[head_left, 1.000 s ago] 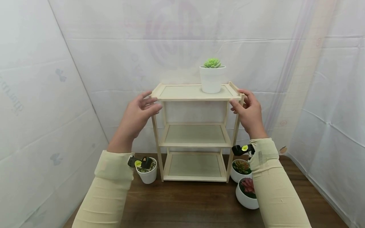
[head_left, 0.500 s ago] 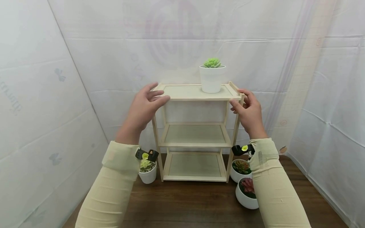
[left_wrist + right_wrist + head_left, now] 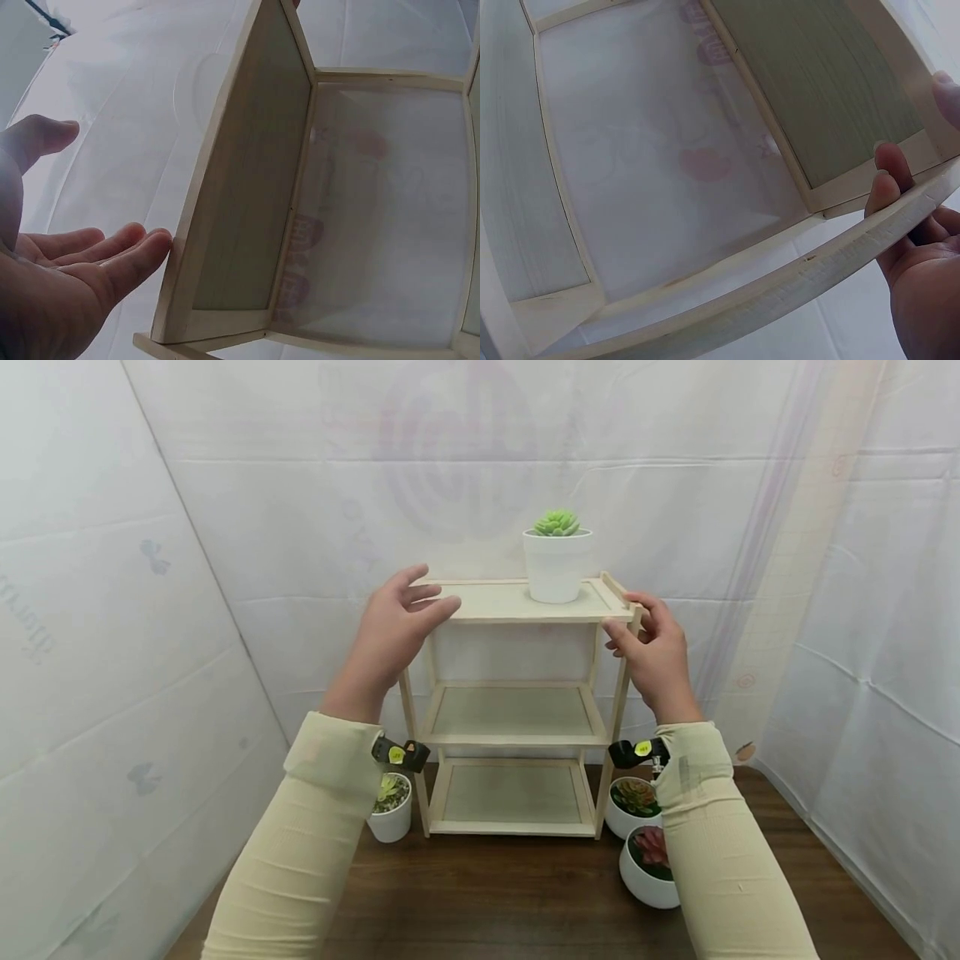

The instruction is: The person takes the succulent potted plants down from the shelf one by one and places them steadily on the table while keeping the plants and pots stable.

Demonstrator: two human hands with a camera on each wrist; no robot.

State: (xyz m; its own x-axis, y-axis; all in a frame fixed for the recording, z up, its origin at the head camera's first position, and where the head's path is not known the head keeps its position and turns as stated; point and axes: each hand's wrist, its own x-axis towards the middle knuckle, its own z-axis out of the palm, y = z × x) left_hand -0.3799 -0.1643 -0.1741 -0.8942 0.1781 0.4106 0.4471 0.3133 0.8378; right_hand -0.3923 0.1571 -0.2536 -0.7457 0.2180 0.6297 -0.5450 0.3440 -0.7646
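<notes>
A pale wooden three-tier shelf (image 3: pixel 517 712) stands upright on the table. On the right of its top board sits a white pot (image 3: pixel 557 568) with a bright green succulent. My right hand (image 3: pixel 654 652) grips the front right post at the top corner; in the right wrist view its fingers (image 3: pixel 885 191) curl round the post. My left hand (image 3: pixel 393 627) is at the top left corner with fingers and thumb spread, holding nothing. The left wrist view has its fingertips (image 3: pixel 161 238) beside the top board's edge; whether they touch it, I cannot tell.
Left of the shelf is a white pot (image 3: pixel 390 824) with a pale green succulent, partly behind my left sleeve. To the right, two white bowls hold an orange-green succulent (image 3: pixel 636 797) and a red one (image 3: pixel 651 847). White sheeting (image 3: pixel 480 427) hangs behind; the table (image 3: pixel 480 893) is dark wood.
My left hand has moved up and to the right, from beside the top left corner to in front of it. The right hand keeps its grip, and the shelf stays in place.
</notes>
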